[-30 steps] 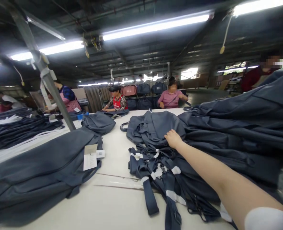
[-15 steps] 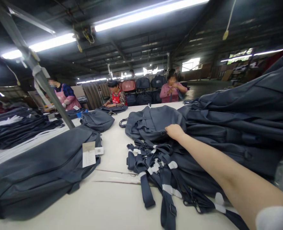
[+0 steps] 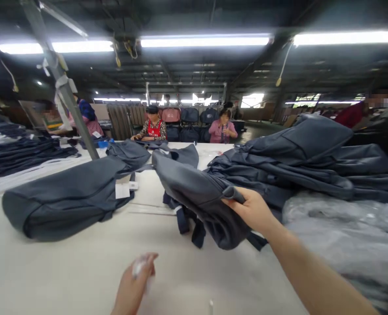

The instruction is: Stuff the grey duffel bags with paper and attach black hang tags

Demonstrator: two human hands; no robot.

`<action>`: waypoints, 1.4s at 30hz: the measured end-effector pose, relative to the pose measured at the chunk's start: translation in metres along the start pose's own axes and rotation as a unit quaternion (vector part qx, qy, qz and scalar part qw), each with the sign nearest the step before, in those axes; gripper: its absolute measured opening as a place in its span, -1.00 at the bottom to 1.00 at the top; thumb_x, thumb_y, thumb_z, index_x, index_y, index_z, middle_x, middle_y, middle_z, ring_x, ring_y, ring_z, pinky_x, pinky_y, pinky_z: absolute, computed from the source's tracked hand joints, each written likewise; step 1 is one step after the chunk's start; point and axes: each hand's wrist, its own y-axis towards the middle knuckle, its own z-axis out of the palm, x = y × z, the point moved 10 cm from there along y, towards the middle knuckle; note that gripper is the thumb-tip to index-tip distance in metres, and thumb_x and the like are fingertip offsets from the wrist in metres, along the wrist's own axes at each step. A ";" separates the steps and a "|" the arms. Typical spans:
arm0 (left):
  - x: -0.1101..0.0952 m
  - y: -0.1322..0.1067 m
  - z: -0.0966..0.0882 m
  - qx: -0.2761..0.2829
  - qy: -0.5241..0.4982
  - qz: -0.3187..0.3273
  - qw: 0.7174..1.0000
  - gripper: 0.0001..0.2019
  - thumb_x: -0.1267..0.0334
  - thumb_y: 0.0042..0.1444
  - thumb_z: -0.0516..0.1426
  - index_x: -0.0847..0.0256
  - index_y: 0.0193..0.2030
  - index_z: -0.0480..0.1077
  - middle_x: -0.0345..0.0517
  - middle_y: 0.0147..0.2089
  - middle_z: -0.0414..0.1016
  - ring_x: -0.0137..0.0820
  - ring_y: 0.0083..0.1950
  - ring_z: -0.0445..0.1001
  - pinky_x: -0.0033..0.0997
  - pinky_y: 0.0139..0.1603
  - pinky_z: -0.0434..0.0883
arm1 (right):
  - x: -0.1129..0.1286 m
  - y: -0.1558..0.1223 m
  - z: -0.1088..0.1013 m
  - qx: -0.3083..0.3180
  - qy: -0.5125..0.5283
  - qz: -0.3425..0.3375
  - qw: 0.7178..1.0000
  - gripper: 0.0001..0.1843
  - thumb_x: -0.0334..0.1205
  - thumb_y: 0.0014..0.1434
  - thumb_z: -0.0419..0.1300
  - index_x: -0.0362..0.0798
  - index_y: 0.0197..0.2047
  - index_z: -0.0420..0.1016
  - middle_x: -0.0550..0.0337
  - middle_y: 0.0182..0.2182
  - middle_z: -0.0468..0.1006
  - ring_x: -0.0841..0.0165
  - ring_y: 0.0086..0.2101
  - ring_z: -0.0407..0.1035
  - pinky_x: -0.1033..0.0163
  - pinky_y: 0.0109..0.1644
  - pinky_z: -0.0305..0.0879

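My right hand [image 3: 251, 210] is closed on the top edge of a dark grey backpack [image 3: 194, 188] and holds it lifted and tilted above the white table [image 3: 65, 271]. Its straps hang down under it. My left hand [image 3: 133, 286] is low at the near edge, fingers pinched on something small and whitish that is too blurred to name. A pile of the same grey backpacks [image 3: 305, 157] lies to the right of the held one.
A filled grey backpack with a paper tag [image 3: 69, 197] lies on the left of the table, another [image 3: 128, 151] behind it. Clear plastic bags [image 3: 341, 232] are heaped at the right. A slanted metal post [image 3: 62, 92] rises at the left. Several seated people work at the far end.
My right hand has taken hold of the backpack and pulled it up off the pile toward me. My left hand has come into view at the bottom. The camera has tipped down.
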 end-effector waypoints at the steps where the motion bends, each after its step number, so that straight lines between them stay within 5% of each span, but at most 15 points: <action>1: -0.004 0.005 0.007 0.036 -0.061 -0.014 0.997 -0.48 -0.25 0.09 0.04 0.22 -0.45 0.45 -0.04 -0.25 0.55 -0.36 -0.45 0.38 -0.43 -0.56 0.28 | -0.013 -0.014 0.009 0.013 0.018 0.023 0.999 -0.81 -0.16 0.11 0.17 -0.09 -0.37 0.54 0.23 -0.42 0.55 0.30 -0.36 0.41 0.30 -0.29 0.27; 4: -0.019 0.009 0.017 0.072 -0.159 -0.020 0.985 -0.45 -0.28 -0.06 0.15 0.28 -0.51 0.42 0.05 -0.02 0.54 -0.50 -0.53 0.26 -0.48 -0.61 0.18 | -0.057 -0.043 0.030 0.038 0.038 0.080 0.995 -0.84 -0.21 0.06 0.18 -0.10 -0.37 0.55 0.24 -0.43 0.55 0.31 -0.35 0.41 0.29 -0.27 0.28; 8: -0.021 -0.014 0.030 0.105 -0.154 -0.018 0.982 -0.44 -0.29 -0.10 0.19 0.29 -0.51 0.41 0.07 -0.05 0.54 -0.52 -0.54 0.26 -0.49 -0.63 0.17 | -0.090 -0.062 0.047 0.069 0.056 0.115 0.989 -0.81 -0.28 0.00 0.19 -0.10 -0.30 0.58 0.23 -0.39 0.59 0.32 -0.32 0.44 0.28 -0.21 0.31; 14: 0.051 -0.036 0.038 0.071 -0.251 -0.173 0.950 -0.33 -0.39 -0.07 0.10 0.27 -0.22 0.44 -0.12 -0.48 0.47 -0.41 -0.52 0.34 -0.49 -0.56 0.23 | -0.044 -0.123 0.112 0.188 -0.079 -0.029 0.979 -0.69 -0.36 0.06 0.19 -0.02 -0.11 0.59 0.13 -0.19 0.59 0.27 -0.14 0.42 0.21 -0.02 0.29; 18: 0.093 -0.041 0.030 0.052 -0.245 -0.222 0.942 -0.36 -0.32 -0.23 0.25 0.33 -0.36 0.43 -0.12 -0.59 0.41 -0.40 -0.57 0.31 -0.47 -0.58 0.20 | -0.027 -0.192 0.162 0.243 -0.151 -0.065 0.956 -0.50 -0.21 0.07 0.28 -0.04 0.11 0.46 0.03 -0.02 0.51 0.17 -0.03 0.34 0.08 0.10 0.26; 22: 0.105 -0.042 0.023 0.036 -0.218 -0.218 0.951 -0.36 -0.28 -0.23 0.28 0.39 -0.34 0.45 -0.06 -0.57 0.43 -0.43 -0.63 0.24 -0.50 -0.66 0.07 | -0.017 -0.221 0.168 0.234 -0.135 -0.073 0.960 -0.29 -0.06 0.03 0.34 -0.10 0.22 0.34 -0.07 0.13 0.40 0.06 0.08 0.26 -0.04 0.19 0.21; 25: 0.098 -0.034 0.022 0.011 -0.196 -0.196 0.961 -0.41 -0.16 -0.15 0.29 0.41 -0.21 0.46 0.06 -0.42 0.53 -0.33 -0.52 0.40 -0.47 -0.61 0.20 | -0.008 -0.206 0.149 0.202 -0.069 -0.084 0.973 -0.63 -0.06 0.17 0.23 -0.06 -0.01 0.52 0.00 -0.01 0.52 0.19 -0.03 0.38 0.06 0.13 0.29; 27: 0.083 -0.027 0.018 -0.014 -0.184 -0.157 0.970 -0.50 -0.02 -0.12 0.31 0.39 -0.17 0.45 0.10 -0.31 0.56 -0.26 -0.38 0.49 -0.41 -0.47 0.35 | -0.007 -0.183 0.118 0.113 -0.061 -0.083 0.988 -0.75 -0.13 0.24 0.14 -0.06 -0.12 0.55 -0.01 -0.03 0.52 0.22 -0.01 0.38 0.09 0.15 0.28; 30: 0.048 -0.015 0.001 -0.050 -0.151 -0.084 0.984 -0.61 0.10 -0.09 0.29 0.34 -0.18 0.46 0.07 -0.25 0.57 -0.23 -0.23 0.51 -0.35 -0.25 0.44 | -0.018 -0.151 0.068 -0.053 -0.139 -0.057 0.987 -0.56 -0.16 0.20 0.16 -0.17 0.12 0.41 -0.18 0.19 0.31 0.11 0.22 0.14 -0.05 0.31 0.08; 34: -0.028 0.001 -0.030 -0.076 -0.106 0.040 0.991 -0.63 0.10 -0.03 0.26 0.30 -0.13 0.48 -0.02 -0.17 0.57 -0.28 -0.16 0.49 -0.36 -0.07 0.41 | -0.061 -0.127 0.040 -0.099 -0.226 0.054 0.968 -0.28 -0.11 0.13 0.23 -0.22 0.29 0.20 -0.26 0.34 0.01 -0.06 0.33 -0.13 -0.22 0.34 -0.09; 38: -0.142 -0.001 -0.059 -0.078 -0.024 0.198 0.977 -0.64 0.07 0.02 0.23 0.33 -0.17 0.47 -0.12 -0.29 0.53 -0.36 -0.27 0.43 -0.41 -0.12 0.39 | -0.108 -0.130 0.066 0.010 -0.078 0.191 0.978 -0.22 -0.18 0.11 0.24 -0.18 0.34 0.09 -0.31 0.25 0.20 0.10 0.04 0.39 0.00 0.12 0.32; 42: -0.253 -0.033 -0.066 -0.029 0.100 0.335 0.936 -0.66 0.01 0.04 0.20 0.32 -0.35 0.43 -0.23 -0.45 0.39 -0.46 -0.43 0.29 -0.49 -0.33 0.32 | -0.100 -0.154 0.135 0.163 0.146 0.238 0.946 -0.21 -0.25 0.13 0.21 -0.09 0.36 -0.01 -0.10 -0.01 0.51 0.34 -0.37 0.52 0.19 -0.28 0.47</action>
